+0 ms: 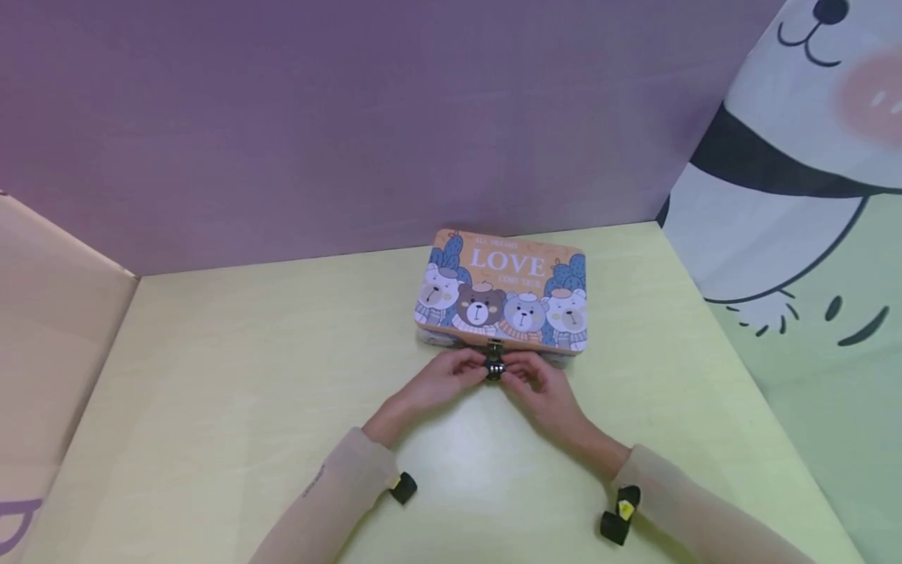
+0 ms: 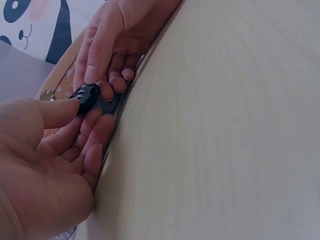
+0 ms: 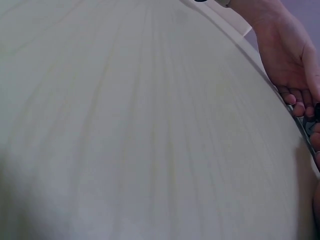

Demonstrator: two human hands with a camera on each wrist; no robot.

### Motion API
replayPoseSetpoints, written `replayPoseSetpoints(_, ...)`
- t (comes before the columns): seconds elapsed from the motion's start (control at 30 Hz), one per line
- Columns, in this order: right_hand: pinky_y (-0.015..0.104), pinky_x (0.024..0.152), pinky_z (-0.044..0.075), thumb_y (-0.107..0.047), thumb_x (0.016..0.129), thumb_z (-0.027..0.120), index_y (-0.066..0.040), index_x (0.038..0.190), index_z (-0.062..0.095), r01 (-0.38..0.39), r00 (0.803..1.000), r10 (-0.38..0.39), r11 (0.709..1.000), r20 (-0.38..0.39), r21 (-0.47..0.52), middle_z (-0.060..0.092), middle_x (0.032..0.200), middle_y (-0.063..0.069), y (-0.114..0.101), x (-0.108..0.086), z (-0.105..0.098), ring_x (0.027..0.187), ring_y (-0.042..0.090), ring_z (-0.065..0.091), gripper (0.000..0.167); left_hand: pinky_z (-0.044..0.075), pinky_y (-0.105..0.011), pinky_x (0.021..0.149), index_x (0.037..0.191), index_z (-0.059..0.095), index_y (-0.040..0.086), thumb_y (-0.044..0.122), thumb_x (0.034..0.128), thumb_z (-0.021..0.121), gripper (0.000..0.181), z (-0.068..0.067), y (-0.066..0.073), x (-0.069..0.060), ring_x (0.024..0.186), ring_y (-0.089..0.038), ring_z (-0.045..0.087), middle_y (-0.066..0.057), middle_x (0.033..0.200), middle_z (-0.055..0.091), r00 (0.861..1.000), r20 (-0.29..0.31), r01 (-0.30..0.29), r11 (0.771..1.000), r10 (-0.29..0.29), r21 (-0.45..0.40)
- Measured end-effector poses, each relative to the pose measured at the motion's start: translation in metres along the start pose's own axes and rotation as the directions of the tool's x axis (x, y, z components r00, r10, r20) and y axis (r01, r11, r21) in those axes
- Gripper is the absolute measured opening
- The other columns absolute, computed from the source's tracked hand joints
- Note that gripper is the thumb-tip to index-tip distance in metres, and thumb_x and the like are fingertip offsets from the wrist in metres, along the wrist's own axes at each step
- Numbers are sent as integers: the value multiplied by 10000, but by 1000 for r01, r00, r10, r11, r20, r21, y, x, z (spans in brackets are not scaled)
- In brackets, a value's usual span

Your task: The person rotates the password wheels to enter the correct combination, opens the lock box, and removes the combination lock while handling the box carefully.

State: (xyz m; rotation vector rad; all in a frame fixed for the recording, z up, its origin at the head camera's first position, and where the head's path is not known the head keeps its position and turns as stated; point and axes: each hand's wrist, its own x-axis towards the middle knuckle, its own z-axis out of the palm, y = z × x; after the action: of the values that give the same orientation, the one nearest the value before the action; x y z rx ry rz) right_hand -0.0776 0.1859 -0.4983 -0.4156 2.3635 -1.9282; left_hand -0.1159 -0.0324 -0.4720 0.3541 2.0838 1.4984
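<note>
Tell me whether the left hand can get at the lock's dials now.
Most likely yes: the left hand pinches one side of the black lock, its thumb close to the dials, which show uncovered; the right hand, on the lock's other side, leaves them free.

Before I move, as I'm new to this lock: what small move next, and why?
Perhaps nudge one of the dials on the black lock: the left hand and right hand pinch it from both sides by the tin box, leaving the dials exposed, though their digits are too small to read.
</note>
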Motion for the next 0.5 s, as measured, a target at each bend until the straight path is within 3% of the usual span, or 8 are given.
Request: replayPoseSetpoints(0.5, 213, 878, 557, 14, 959, 672, 57, 1207, 629, 1, 1000, -1, 1000, 0, 3, 711, 1066, 205, 0, 1, -1, 957, 107, 671, 256, 532, -363, 971, 1239, 677, 26, 247, 1024, 643, 310, 3, 2, 1, 1012, -173, 655, -63, 1108, 702, 999, -25, 21, 999, -22, -29)
